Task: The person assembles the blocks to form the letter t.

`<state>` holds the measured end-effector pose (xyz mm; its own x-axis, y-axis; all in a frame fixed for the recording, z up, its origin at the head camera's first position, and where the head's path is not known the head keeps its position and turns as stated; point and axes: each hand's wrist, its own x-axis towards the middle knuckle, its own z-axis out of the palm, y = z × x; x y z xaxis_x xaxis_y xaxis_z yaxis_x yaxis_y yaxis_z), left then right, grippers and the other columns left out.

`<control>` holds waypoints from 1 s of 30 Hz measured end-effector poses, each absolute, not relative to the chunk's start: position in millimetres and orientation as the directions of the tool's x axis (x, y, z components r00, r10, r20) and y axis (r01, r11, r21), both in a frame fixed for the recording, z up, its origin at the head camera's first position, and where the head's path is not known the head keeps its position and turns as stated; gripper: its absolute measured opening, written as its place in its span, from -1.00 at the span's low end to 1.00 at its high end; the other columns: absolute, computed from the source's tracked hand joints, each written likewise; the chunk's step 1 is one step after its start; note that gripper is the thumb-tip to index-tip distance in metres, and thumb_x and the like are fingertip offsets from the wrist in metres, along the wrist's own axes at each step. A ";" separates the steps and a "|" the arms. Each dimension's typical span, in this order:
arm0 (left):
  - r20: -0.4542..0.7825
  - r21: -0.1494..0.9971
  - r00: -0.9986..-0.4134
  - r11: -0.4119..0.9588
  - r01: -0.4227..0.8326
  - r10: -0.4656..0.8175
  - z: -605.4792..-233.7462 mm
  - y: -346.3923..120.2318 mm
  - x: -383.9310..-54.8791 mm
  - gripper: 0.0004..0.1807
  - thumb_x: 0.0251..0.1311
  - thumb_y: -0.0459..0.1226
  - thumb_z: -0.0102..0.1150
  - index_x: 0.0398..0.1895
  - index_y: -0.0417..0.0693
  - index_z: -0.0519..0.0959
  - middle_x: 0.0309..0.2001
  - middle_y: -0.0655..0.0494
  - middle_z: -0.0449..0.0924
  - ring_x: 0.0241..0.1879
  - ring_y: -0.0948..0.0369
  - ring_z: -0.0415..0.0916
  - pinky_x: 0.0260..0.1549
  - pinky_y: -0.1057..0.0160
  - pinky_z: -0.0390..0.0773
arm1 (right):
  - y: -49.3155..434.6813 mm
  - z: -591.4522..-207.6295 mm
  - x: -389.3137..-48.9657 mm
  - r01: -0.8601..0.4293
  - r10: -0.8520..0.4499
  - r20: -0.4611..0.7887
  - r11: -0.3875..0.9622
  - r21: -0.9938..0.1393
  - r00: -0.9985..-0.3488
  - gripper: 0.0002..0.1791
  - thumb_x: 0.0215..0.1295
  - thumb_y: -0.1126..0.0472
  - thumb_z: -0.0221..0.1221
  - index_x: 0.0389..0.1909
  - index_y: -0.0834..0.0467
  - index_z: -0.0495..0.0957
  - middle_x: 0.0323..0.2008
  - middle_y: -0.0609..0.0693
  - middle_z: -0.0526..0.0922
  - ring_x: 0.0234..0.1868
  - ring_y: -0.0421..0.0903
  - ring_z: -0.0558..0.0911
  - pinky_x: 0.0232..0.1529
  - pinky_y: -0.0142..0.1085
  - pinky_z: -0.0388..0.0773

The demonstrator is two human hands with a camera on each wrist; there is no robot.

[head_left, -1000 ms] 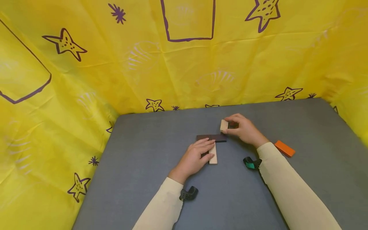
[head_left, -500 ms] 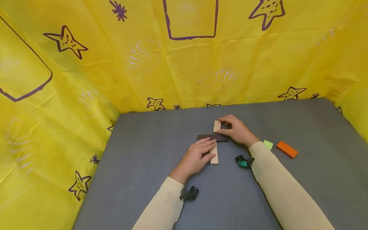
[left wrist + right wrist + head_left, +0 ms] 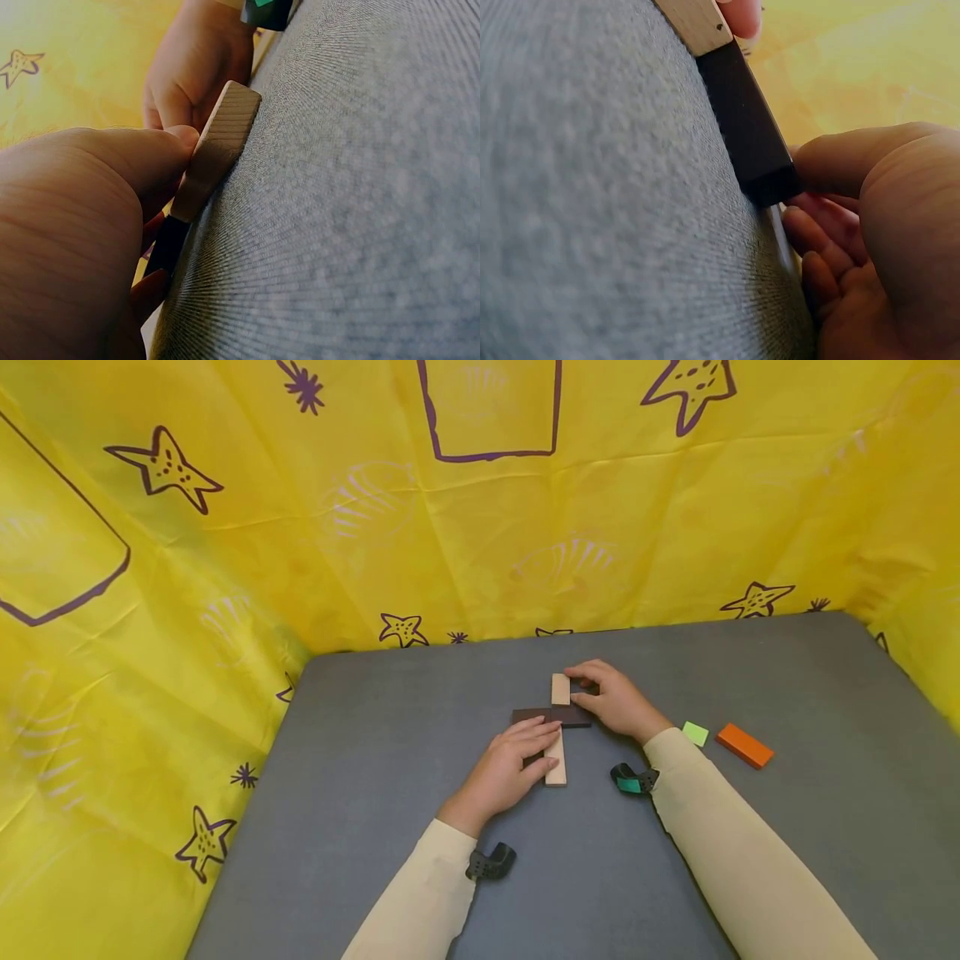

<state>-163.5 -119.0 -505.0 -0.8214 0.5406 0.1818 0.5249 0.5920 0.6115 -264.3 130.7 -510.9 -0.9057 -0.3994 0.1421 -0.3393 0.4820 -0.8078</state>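
Observation:
A pale wooden block (image 3: 561,689) lies just beyond a row of two dark blocks (image 3: 573,717), reaching their far edge. My right hand (image 3: 615,700) is at the pale block's right side, thumb and fingertips right at its edge. In the right wrist view, the right thumb (image 3: 840,161) overlaps the end of a dark block (image 3: 746,124). A second pale block (image 3: 556,764) extends toward me from the dark row. My left hand (image 3: 501,772) rests over this block and the dark row, its fingers extended. The left thumb (image 3: 161,154) touches the near pale block (image 3: 221,139).
To the right on the grey table (image 3: 360,793) lie an orange block (image 3: 745,746) and a light green piece (image 3: 695,733) near the right sleeve. A yellow patterned cloth (image 3: 480,552) hangs along the back and sides. Black wrist cameras (image 3: 492,862) sit at both wrists.
My right hand has moved left with the pale block, bringing it beyond the dark row; its thumb now sits beside the block. The green piece has come into view. The left hand stays put.

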 end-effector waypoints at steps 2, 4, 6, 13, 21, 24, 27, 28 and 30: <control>0.185 0.611 -0.818 0.588 0.529 0.544 -504.8 -119.1 -163.3 -0.47 0.62 -0.17 0.26 0.54 -0.11 0.53 0.54 0.19 0.45 0.62 0.21 0.17 0.54 -0.15 0.17 | 129.0 -510.7 -263.5 -0.344 -0.402 0.146 0.481 -0.806 -0.904 -0.51 0.57 0.36 0.29 0.45 0.34 0.55 0.33 0.26 0.56 0.23 0.25 0.56 0.32 0.18 0.44; 0.186 0.612 -0.815 0.584 0.533 0.549 -504.3 -119.2 -163.1 -0.47 0.62 -0.17 0.26 0.54 -0.13 0.53 0.54 0.18 0.45 0.62 0.21 0.18 0.55 -0.06 0.15 | 126.9 -510.1 -262.4 -0.347 -0.406 0.147 0.479 -0.806 -0.902 -0.51 0.57 0.37 0.29 0.45 0.34 0.56 0.34 0.26 0.56 0.24 0.25 0.56 0.32 0.19 0.45; 0.187 0.613 -0.812 0.580 0.536 0.553 -504.1 -119.4 -163.1 -0.47 0.62 -0.18 0.26 0.54 -0.14 0.53 0.54 0.17 0.45 0.62 0.20 0.18 0.56 0.01 0.13 | 124.9 -509.0 -260.8 -0.349 -0.411 0.147 0.474 -0.808 -0.900 -0.51 0.57 0.37 0.29 0.45 0.34 0.56 0.34 0.25 0.56 0.24 0.24 0.56 0.31 0.18 0.45; 0.189 0.619 -0.812 0.575 0.535 0.552 -505.2 -119.7 -163.4 -0.47 0.62 -0.18 0.27 0.54 -0.13 0.53 0.55 0.17 0.44 0.62 0.21 0.17 0.56 0.05 0.12 | 119.8 -507.7 -259.3 -0.348 -0.422 0.136 0.481 -0.805 -0.896 -0.52 0.61 0.34 0.25 0.47 0.32 0.54 0.35 0.24 0.55 0.23 0.22 0.56 0.29 0.19 0.46; 0.195 0.625 -0.812 0.568 0.535 0.551 -506.0 -119.7 -163.7 -0.47 0.62 -0.19 0.26 0.55 -0.12 0.52 0.55 0.19 0.43 0.62 0.22 0.16 0.57 0.05 0.11 | 117.2 -507.2 -258.8 -0.336 -0.405 0.135 0.480 -0.810 -0.904 -0.52 0.60 0.35 0.26 0.46 0.33 0.55 0.33 0.24 0.56 0.23 0.23 0.55 0.30 0.19 0.46; 0.201 0.625 -0.810 0.564 0.539 0.551 -506.8 -119.8 -164.2 -0.47 0.62 -0.19 0.26 0.55 -0.14 0.52 0.55 0.18 0.44 0.62 0.21 0.17 0.57 0.04 0.11 | 115.5 -507.5 -259.0 -0.338 -0.404 0.139 0.480 -0.809 -0.904 -0.52 0.60 0.35 0.27 0.46 0.33 0.55 0.33 0.24 0.56 0.23 0.22 0.56 0.29 0.18 0.46; 0.202 0.626 -0.809 0.562 0.540 0.552 -506.9 -120.0 -164.7 -0.47 0.62 -0.19 0.26 0.55 -0.15 0.52 0.55 0.18 0.44 0.62 0.21 0.17 0.57 0.04 0.11 | 114.7 -507.5 -258.8 -0.340 -0.402 0.143 0.476 -0.811 -0.904 -0.52 0.59 0.36 0.27 0.45 0.33 0.56 0.33 0.25 0.56 0.22 0.22 0.56 0.30 0.18 0.46; 0.204 0.625 -0.808 0.562 0.542 0.553 -506.9 -120.0 -164.9 -0.47 0.62 -0.19 0.26 0.55 -0.15 0.52 0.55 0.18 0.44 0.62 0.21 0.18 0.57 0.05 0.11 | 114.6 -507.8 -259.0 -0.343 -0.403 0.146 0.475 -0.810 -0.903 -0.52 0.59 0.36 0.27 0.45 0.33 0.56 0.33 0.25 0.57 0.23 0.23 0.56 0.30 0.18 0.46; 0.205 0.623 -0.808 0.563 0.543 0.552 -506.6 -119.9 -165.2 -0.47 0.62 -0.19 0.26 0.55 -0.15 0.52 0.54 0.18 0.44 0.62 0.21 0.18 0.57 0.05 0.12 | 114.5 -507.9 -259.1 -0.348 -0.405 0.151 0.473 -0.809 -0.902 -0.52 0.58 0.37 0.28 0.44 0.33 0.56 0.34 0.25 0.57 0.23 0.23 0.57 0.30 0.18 0.46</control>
